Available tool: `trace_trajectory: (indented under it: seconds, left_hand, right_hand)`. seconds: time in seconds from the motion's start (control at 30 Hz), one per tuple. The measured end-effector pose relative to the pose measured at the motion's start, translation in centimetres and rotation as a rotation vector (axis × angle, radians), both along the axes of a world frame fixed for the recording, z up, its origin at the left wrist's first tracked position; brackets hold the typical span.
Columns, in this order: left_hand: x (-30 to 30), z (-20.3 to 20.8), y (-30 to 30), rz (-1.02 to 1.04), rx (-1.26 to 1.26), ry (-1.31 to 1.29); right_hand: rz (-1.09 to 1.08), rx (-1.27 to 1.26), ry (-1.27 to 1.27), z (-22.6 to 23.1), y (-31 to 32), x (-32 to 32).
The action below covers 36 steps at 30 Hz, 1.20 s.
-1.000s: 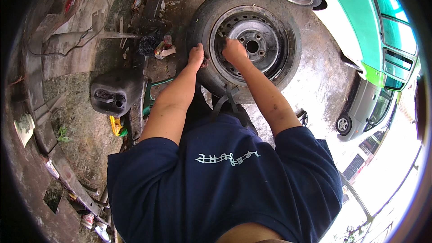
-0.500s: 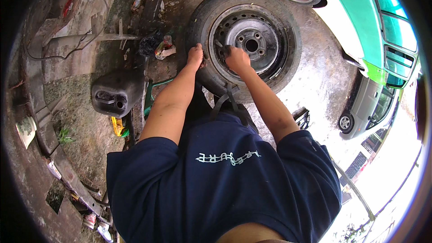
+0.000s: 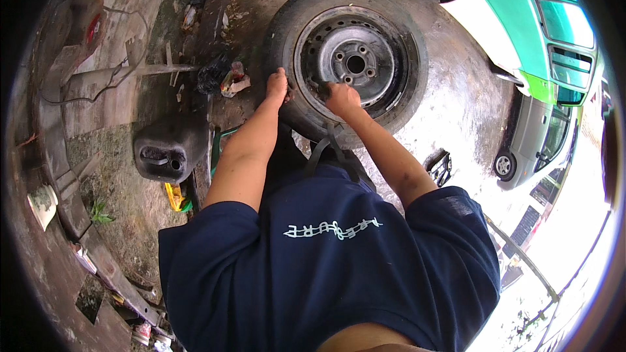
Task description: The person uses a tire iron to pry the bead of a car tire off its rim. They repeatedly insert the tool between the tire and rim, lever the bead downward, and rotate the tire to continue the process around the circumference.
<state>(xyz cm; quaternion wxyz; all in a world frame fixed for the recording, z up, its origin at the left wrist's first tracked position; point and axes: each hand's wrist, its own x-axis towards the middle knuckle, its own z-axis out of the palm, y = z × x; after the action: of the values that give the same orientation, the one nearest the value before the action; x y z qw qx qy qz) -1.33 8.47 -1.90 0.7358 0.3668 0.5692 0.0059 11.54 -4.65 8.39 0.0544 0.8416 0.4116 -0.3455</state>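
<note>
A black car tyre (image 3: 411, 36) lies flat in front of me around a worn steel wheel rim (image 3: 355, 85) with a round centre hole and several bolt holes. My left hand (image 3: 278, 85) is closed in a fist at the tyre's left sidewall; what it grips is hidden. My right hand (image 3: 343, 99) is closed over the lower left of the rim, fingers curled downward. Something dark and short shows at its fingertips, too unclear to name. Dark straps (image 3: 331, 143) lie across the tyre's near edge, close to my body.
A black plastic tank (image 3: 168, 146) sits to the left, near crumpled bags (image 3: 214, 75) and a yellow object (image 3: 175, 197). Beams and a frame with a cable (image 3: 117, 68) line the far left. A green and white vehicle (image 3: 505, 19) stands right, with a grey one (image 3: 531, 133) behind.
My right hand has shifted slightly down and nearer along the rim, and the thin tip that stuck up from it no longer shows. My left hand stays at the tyre's side. The view moved slightly.
</note>
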Motion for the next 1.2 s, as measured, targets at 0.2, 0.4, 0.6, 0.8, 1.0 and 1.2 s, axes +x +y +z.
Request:
trace_trajectory:
  seconds: [0.2,0.4,0.6,0.8,1.0,1.2]
  left_hand:
    - [0.0,-0.3,0.2,-0.001,-0.025,0.006]
    - [-0.6,-0.6,-0.2,-0.061,0.002,-0.038]
    - [-0.7,0.4,-1.1,-0.003,0.077,-0.056]
    - [-3.5,2.1,-3.6,-0.330,0.798,0.369]
    - [-3.5,2.6,-6.7,-0.654,0.886,0.542]
    - [-3.4,1.9,-9.3,-0.632,0.773,0.536]
  right_hand:
    - [0.007,0.049,-0.042,-1.2,0.1,-1.3]
    - [0.116,-0.065,-0.008,-0.6,-4.5,-1.6]
    - [-0.033,0.045,-0.040,-0.1,-4.6,-0.4]
    - [0.042,0.067,-0.053,-1.1,-3.8,-0.8]
    - [0.199,0.052,-0.014,-0.2,-8.8,1.4]
    - [0.135,0.093,0.029,0.6,-9.7,3.0]
